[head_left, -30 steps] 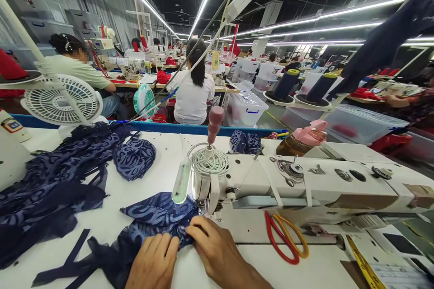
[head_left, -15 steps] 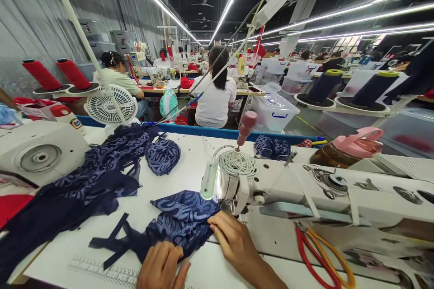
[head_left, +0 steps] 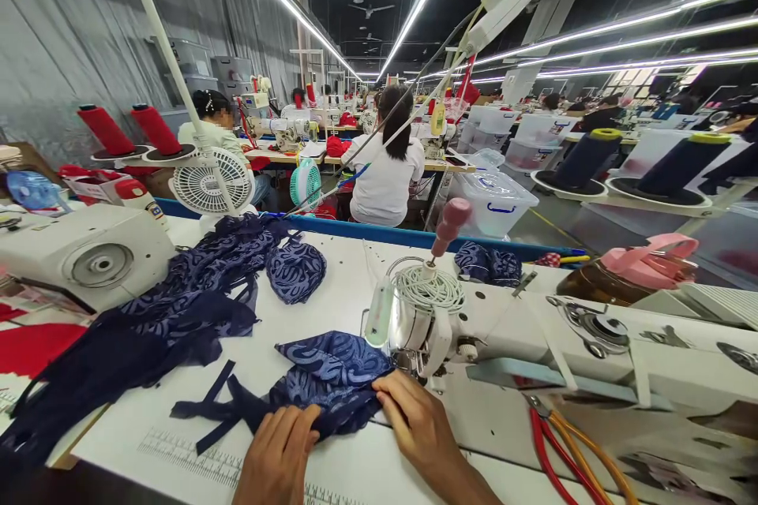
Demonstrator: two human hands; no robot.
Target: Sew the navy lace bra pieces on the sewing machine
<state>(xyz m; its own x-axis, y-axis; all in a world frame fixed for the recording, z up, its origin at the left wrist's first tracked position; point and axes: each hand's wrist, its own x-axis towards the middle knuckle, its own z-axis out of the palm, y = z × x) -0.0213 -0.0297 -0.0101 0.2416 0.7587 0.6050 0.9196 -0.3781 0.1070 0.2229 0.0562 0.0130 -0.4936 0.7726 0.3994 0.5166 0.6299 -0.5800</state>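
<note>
The sewing machine [head_left: 509,323] is the reference. The patterned fabric piece [head_left: 335,379] lies on the surface [head_left: 349,252], immediately left of the machine's needle end. Right hand [head_left: 418,418]: thumb and forefinger pinch the fabric's edge beside the machine. Left hand [head_left: 278,450]: fingers held together at the fabric's near edge, farther left of the machine; whether it grips cannot be determined. Scissors [head_left: 542,442] lie at the machine's near side. A navy fabric pile [head_left: 195,276] lies well left of the machine.
</note>
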